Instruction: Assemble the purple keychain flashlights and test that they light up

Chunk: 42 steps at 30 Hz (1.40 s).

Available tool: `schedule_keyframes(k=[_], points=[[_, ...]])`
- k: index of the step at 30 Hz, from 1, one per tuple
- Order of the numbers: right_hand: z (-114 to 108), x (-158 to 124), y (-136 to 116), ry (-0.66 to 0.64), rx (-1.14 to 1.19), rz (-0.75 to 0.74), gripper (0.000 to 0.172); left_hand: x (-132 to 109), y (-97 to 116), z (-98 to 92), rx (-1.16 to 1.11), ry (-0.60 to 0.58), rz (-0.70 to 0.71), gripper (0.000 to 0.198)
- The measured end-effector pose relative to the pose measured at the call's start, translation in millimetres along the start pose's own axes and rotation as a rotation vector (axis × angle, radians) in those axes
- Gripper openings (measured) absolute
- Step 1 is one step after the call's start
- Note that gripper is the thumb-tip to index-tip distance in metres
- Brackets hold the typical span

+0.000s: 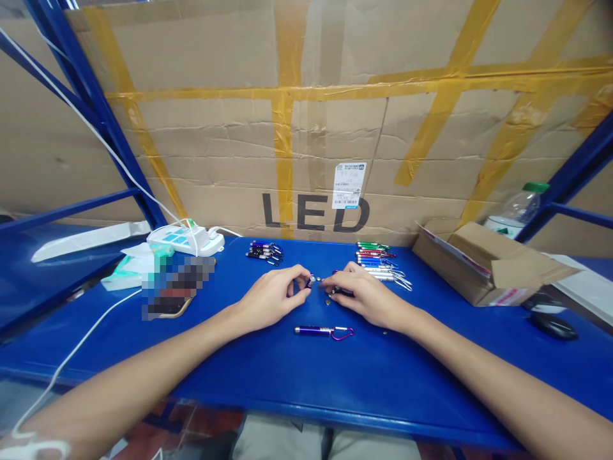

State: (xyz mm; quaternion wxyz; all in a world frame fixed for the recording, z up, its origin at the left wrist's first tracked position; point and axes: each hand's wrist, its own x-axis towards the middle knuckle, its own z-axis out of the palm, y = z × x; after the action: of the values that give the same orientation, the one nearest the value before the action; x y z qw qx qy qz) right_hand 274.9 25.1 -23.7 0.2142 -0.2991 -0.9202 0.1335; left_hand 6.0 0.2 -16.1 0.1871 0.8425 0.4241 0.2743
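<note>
My left hand (278, 295) is closed, with thumb and fingertips pinching a small dark tube with a silvery end (311, 280), apparently a penlight part. Facing it, my right hand (366, 294) has its fingers bent down close to the table, the index fingertip beside a tiny silvery piece (319, 279). A dark piece (343, 292) shows under the right fingers; what they grip is partly hidden. Another small round metal piece (328, 302) lies just below. Nearer me rests a purple penlight (313, 331) with a carabiner clip (343, 333) at its right end.
Dark penlights (263, 252) lie at the back left, and green, red, blue and silver ones (376, 262) at the back right. An open cardboard box (479, 265) and a black mouse (553, 324) are right. Left are a power strip (186, 239) and a pixelated phone (177, 294).
</note>
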Motion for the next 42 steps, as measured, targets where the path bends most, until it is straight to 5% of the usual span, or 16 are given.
schedule_keyframes(k=[26, 42], points=[[-6, 5, -1, -0.093, 0.177, 0.155, 0.023, 0, 3, -1.4, 0.017, -0.012, -0.032, 0.018], [-10, 0, 6, -0.062, -0.029, 0.040, 0.026, 0, 2, -2.4, 0.014, -0.018, -0.049, 0.015]])
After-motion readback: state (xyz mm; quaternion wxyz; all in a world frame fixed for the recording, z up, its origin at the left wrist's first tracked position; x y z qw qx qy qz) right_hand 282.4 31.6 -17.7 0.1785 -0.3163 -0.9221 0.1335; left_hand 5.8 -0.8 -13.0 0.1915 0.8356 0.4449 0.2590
